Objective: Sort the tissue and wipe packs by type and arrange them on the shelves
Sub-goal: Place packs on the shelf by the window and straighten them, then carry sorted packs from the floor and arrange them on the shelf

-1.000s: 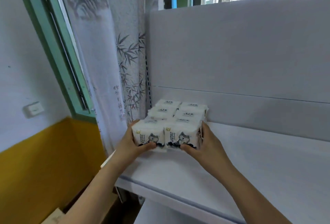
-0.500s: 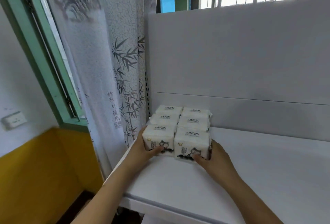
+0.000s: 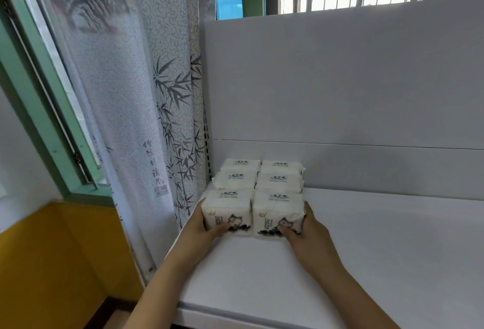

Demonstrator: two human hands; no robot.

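The left hand and right hand are clamping the near end of a six-pack tissue bundle from either side, thumbs curling onto its printed front. The bundle is sitting on the white shelf, its far end close to the back panel. Uneven pushing is likely to skew it, or buckle the soft packs against that panel.
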